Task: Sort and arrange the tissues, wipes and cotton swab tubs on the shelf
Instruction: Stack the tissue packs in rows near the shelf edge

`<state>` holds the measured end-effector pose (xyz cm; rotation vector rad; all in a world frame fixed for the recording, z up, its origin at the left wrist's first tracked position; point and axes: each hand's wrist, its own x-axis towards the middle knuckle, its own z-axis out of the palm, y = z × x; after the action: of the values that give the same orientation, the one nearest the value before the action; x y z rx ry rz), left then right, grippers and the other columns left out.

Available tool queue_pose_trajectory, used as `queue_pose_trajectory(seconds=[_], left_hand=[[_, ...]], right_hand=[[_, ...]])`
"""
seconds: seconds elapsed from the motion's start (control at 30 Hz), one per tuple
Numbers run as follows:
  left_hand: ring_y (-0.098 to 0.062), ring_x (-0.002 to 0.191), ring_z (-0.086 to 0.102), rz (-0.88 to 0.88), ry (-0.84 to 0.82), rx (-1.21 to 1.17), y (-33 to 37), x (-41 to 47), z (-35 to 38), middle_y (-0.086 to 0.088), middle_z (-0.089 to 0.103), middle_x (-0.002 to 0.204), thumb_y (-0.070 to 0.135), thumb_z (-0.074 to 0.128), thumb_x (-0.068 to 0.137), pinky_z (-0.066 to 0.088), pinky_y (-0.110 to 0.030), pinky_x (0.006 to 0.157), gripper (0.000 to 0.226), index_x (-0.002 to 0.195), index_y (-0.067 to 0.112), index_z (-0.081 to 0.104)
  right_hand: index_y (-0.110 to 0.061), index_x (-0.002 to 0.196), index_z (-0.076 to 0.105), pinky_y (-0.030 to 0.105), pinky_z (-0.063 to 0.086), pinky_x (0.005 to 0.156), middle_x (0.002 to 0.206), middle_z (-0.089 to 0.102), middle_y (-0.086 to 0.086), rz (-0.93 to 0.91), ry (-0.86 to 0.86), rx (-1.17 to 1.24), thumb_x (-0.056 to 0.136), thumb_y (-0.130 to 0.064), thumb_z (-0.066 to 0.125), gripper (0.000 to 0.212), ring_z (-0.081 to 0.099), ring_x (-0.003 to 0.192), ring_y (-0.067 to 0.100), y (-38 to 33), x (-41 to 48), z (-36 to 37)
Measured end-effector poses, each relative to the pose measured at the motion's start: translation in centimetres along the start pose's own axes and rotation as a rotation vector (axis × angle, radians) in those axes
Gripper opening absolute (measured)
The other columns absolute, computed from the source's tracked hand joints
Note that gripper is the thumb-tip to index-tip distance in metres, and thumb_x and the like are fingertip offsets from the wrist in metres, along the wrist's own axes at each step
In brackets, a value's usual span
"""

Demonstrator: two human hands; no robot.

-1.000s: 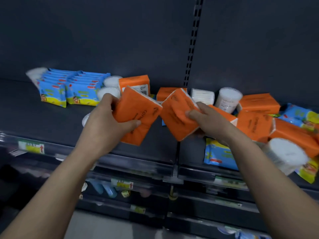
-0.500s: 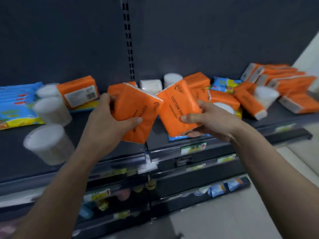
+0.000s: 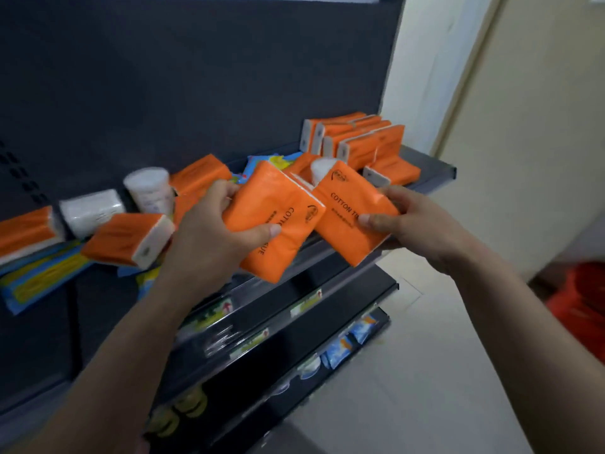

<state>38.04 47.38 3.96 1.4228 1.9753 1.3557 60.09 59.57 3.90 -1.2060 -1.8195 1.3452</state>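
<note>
Two orange tissue packs are held up mid-frame, just in front of the shelf (image 3: pixel 435 167). The first tissue pack (image 3: pixel 271 224) is gripped by the left hand (image 3: pixel 209 240), with the thumb laid across the front and the fingers curled round the far edge. The second tissue pack (image 3: pixel 352 217) is gripped the same way by the right hand (image 3: pixel 422 224) — the two packs meet at their inner edges (touching or overlapping, hard to say).

In the upper right of the frame, a row of orange packs (image 3: pixel 357 139) is stood on edge at the shelf end. Things are pretty jumbled toward the left: a cotton swab tub (image 3: pixel 149 188) is stood on end, a white pack (image 3: pixel 91 213) is laid on its side just beside it, a loose orange pack (image 3: pixel 127 239) is set in front, and blue-and-yellow wipes (image 3: pixel 36 276) are laid flat at the far left edge. More wipes (image 3: pixel 268 160) can be glimpsed behind the held packs. Something orange (image 3: pixel 579 306) — too blurred to identify — is seen at the lower right.
</note>
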Motion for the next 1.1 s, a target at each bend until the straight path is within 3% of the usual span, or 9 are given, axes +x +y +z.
queue_pose_trajectory(seconds=[0.17, 0.37, 0.5, 0.67, 0.83, 0.93, 1.1], left_hand=[[0.000, 0.079, 0.055, 0.050, -0.029, 0.035, 4.4, 3.5, 9.2, 0.018, 0.056, 0.089, 0.038, 0.082, 0.062, 0.040, -0.019, 0.062, 0.050, 0.099, 0.031, 0.049], [0.006, 0.079, 0.048, 0.037, -0.040, 0.106, 7.2, 6.9, 16.9, 0.021, 0.048, 0.088, 0.033, 0.076, 0.072, 0.038, -0.013, 0.062, 0.045, 0.106, 0.028, 0.047], [0.004, 0.081, 0.050, 0.029, -0.029, 0.157, 7.8, 9.8, 19.2, 0.020, 0.050, 0.091, 0.033, 0.075, 0.073, 0.038, -0.014, 0.064, 0.045, 0.109, 0.030, 0.047], [-0.014, 0.094, 0.055, 0.007, -0.012, 0.199, 7.1, 14.9, 21.8, 0.007, 0.057, 0.103, 0.036, 0.076, 0.070, 0.043, -0.029, 0.076, 0.048, 0.109, 0.029, 0.048], [0.002, 0.079, 0.051, 0.028, -0.126, 0.181, 7.0, 20.0, 25.2, 0.021, 0.051, 0.086, 0.032, 0.075, 0.072, 0.039, -0.015, 0.064, 0.038, 0.100, 0.030, 0.049], [-0.008, 0.091, 0.058, 0.005, -0.217, 0.153, 6.8, 23.4, 26.8, 0.015, 0.059, 0.098, 0.032, 0.076, 0.071, 0.046, -0.027, 0.075, 0.039, 0.104, 0.031, 0.055], [-0.012, 0.097, 0.058, -0.019, -0.377, 0.258, 6.6, 27.6, 28.6, 0.009, 0.059, 0.106, 0.033, 0.075, 0.073, 0.046, -0.029, 0.081, 0.036, 0.104, 0.029, 0.057]], right_hand=[[-0.017, 0.105, 0.058, 0.039, 0.055, 0.076, 0.100, 0.067, 0.006, -0.011, 0.058, -0.069, 0.080, -0.017, 0.072, 0.029, 0.066, 0.084, 0.020, 3.0, 2.9, -9.3], [-0.023, 0.109, 0.055, 0.037, 0.051, 0.080, 0.100, 0.062, 0.000, -0.025, 0.080, -0.190, 0.079, -0.021, 0.073, 0.035, 0.060, 0.089, 0.019, 5.0, 7.0, -17.9], [-0.025, 0.108, 0.053, 0.032, 0.045, 0.073, 0.102, 0.056, 0.000, -0.047, 0.096, -0.246, 0.080, -0.018, 0.072, 0.035, 0.055, 0.085, 0.017, 6.1, 10.5, -20.6], [-0.026, 0.108, 0.052, 0.031, 0.040, 0.073, 0.104, 0.055, 0.001, -0.072, 0.121, -0.303, 0.080, -0.019, 0.071, 0.034, 0.052, 0.091, 0.020, 6.7, 15.2, -22.9], [-0.024, 0.113, 0.051, 0.030, 0.039, 0.073, 0.106, 0.053, 0.000, -0.057, 0.147, -0.385, 0.082, -0.017, 0.069, 0.037, 0.050, 0.094, 0.020, 6.7, 19.7, -24.9], [-0.022, 0.114, 0.054, 0.030, 0.044, 0.071, 0.105, 0.057, 0.004, -0.043, 0.155, -0.402, 0.079, -0.015, 0.070, 0.039, 0.054, 0.092, 0.023, 6.8, 22.6, -26.4], [-0.024, 0.113, 0.055, 0.030, 0.040, 0.071, 0.103, 0.056, 0.001, -0.010, 0.062, -0.413, 0.079, -0.013, 0.070, 0.038, 0.052, 0.092, 0.021, 7.4, 26.7, -27.8]])
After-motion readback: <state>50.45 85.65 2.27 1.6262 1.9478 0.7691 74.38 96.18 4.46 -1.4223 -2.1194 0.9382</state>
